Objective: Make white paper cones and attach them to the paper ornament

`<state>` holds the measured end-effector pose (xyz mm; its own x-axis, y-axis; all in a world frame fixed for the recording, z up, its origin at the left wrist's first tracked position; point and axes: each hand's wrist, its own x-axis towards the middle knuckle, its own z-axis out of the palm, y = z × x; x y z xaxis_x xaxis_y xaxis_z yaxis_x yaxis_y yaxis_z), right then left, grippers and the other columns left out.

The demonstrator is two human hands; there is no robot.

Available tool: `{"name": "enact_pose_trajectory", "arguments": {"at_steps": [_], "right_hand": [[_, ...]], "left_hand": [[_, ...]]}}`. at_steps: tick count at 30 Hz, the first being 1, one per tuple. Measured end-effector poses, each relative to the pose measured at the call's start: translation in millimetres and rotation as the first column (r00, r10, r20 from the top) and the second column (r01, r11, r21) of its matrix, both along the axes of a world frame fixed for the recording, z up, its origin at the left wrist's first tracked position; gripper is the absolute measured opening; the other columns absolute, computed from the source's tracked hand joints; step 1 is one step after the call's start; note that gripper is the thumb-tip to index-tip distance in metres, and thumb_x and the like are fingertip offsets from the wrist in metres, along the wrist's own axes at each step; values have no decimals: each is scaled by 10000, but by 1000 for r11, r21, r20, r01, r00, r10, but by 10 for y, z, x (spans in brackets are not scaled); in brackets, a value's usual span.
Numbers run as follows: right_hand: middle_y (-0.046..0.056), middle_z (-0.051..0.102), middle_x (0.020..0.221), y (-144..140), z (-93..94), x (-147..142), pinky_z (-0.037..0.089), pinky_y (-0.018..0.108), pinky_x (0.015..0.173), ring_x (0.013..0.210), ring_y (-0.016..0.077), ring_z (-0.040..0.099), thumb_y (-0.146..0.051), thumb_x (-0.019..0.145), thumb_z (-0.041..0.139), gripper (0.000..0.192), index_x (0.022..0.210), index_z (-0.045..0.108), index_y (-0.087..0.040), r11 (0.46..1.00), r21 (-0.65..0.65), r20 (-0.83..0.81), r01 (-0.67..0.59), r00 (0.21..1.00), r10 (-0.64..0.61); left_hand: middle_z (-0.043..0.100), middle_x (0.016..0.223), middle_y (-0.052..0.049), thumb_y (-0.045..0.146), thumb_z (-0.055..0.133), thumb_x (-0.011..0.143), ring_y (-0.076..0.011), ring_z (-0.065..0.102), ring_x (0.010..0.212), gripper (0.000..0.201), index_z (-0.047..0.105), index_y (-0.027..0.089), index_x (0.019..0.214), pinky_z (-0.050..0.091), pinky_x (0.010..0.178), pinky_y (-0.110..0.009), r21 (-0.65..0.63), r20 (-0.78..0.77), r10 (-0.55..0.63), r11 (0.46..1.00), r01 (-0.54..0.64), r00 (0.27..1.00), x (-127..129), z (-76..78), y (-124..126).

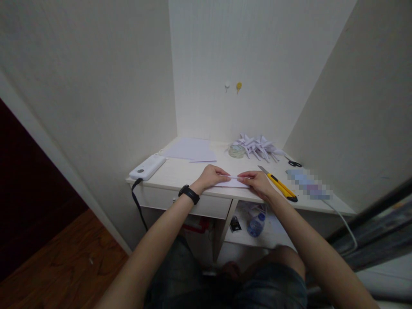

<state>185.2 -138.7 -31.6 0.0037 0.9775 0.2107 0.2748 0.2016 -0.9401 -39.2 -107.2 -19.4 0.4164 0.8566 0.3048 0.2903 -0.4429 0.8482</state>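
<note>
A sheet of white paper lies at the front edge of the white desk, with a narrow raised fold along its far side. My left hand, below a black wristwatch, pinches the left part of that fold between thumb and fingers. On the right part, my right hand grips the paper the same way, its fingertips close to those of the left. Just right of my right hand lies a yellow utility knife with its blade out.
Behind my hands are flat paper sheets, a roll of clear tape and a heap of folded paper pieces. Black-handled scissors lie right, a white power strip left. A plastic bottle sits on the shelf below.
</note>
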Motion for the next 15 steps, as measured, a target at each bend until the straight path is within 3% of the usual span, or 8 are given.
{"name": "enact_pose_trajectory", "arguments": {"at_steps": [5, 15], "right_hand": [[45, 693, 695, -1, 9, -3, 364, 292, 586, 626, 149, 516, -426, 476, 873, 407, 771, 780, -161, 998, -17, -30, -67, 997, 67], [43, 684, 688, 42, -37, 3, 331, 290, 578, 614, 141, 500, -413, 494, 860, 367, 745, 770, -161, 998, -4, -53, -61, 997, 61]], "left_hand": [[777, 845, -107, 291, 823, 668, -203, 702, 777, 279, 800, 111, 881, 516, 738, -282, -19, 31, -12, 1000, 12, 999, -3, -3, 1], [775, 834, -99, 306, 818, 672, -197, 691, 758, 283, 801, 116, 882, 502, 709, -273, 7, 6, 3, 1000, -3, 1000, 3, 3, -15]]}}
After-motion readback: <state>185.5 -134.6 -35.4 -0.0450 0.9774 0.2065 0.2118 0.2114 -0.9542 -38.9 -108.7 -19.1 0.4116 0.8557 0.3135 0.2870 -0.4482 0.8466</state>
